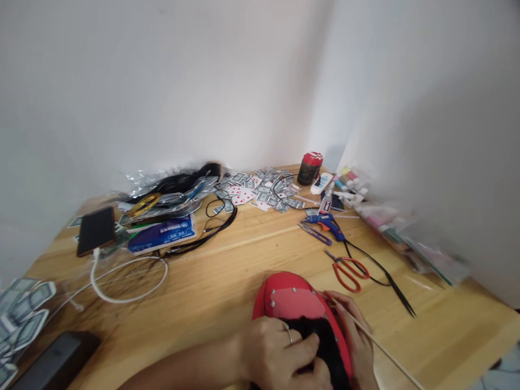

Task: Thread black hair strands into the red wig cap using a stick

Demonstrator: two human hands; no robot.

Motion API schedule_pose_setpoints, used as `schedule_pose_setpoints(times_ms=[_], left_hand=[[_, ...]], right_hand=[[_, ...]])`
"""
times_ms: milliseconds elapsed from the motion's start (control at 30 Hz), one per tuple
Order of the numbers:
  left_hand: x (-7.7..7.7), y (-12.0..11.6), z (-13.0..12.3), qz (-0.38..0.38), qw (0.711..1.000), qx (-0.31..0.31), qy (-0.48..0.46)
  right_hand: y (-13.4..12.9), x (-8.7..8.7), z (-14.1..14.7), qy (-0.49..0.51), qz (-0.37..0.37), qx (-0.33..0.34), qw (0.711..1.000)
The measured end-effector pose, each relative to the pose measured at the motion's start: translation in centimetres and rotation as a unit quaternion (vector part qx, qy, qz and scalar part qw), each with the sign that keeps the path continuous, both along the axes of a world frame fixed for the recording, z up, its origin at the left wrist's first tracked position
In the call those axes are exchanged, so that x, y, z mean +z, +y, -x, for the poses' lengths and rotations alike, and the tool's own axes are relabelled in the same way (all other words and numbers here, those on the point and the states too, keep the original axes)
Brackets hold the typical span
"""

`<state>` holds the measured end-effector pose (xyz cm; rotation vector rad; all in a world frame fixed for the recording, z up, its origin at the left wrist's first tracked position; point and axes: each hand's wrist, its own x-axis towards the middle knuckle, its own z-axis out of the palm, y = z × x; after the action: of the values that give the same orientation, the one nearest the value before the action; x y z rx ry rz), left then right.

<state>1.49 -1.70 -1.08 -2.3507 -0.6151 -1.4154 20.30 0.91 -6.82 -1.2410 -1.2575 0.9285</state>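
A red rounded form with a pink panel and small silvery pins stands at the table's near edge. Black hair-like material covers its lower part. My left hand, with a ring on one finger, lies over the black material, its fingers bent and pinched together on it. Against the form's right side rests my right hand, its fingers curled round the edge. A thin pale stick runs from between those fingers toward the lower right.
Orange-handled scissors, a blue glue gun and tweezers lie to the right. Scattered playing cards and a red-lidded jar are at the back. A phone with a white cable is left.
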Motion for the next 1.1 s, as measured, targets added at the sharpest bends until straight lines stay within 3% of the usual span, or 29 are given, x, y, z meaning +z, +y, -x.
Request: schedule_pose_setpoints(times_ms=[433,533,633,733,833,967,1067,1100], left_hand=[[0.3,-0.2,-0.1,-0.029,1.000,0.011,0.001],[-0.2,-0.4,-0.2,-0.041,0.998,0.010,0.039],[-0.9,-1.0,-0.2,-0.043,0.996,0.042,0.068],[-0.4,-1.9,0.2,-0.011,0.994,0.084,0.068],[1.8,-2.7,1.8,0.054,0.993,0.098,0.035],[5.1,-2.9,4.4,0.053,0.984,0.172,-0.008],[6.6,-1.9,6.0,0.062,0.973,0.219,0.025],[6.9,-1.4,6.5,0.082,0.972,0.206,0.079]], right_hand=[[0.0,0.2,0.1,-0.003,-0.004,0.007,1.000],[-0.1,0.5,0.2,-0.007,0.008,0.009,1.000],[-0.1,1.4,0.1,-0.033,0.029,0.005,0.999],[0.1,3.1,-0.3,-0.131,-0.002,0.021,0.991],[0.1,5.2,-0.5,-0.225,-0.118,0.117,0.960],[-0.7,7.3,0.6,-0.325,-0.257,0.228,0.881],[-1.4,7.9,2.1,-0.383,-0.328,0.277,0.818],[-1.6,8.0,2.5,-0.398,-0.353,0.292,0.795]])
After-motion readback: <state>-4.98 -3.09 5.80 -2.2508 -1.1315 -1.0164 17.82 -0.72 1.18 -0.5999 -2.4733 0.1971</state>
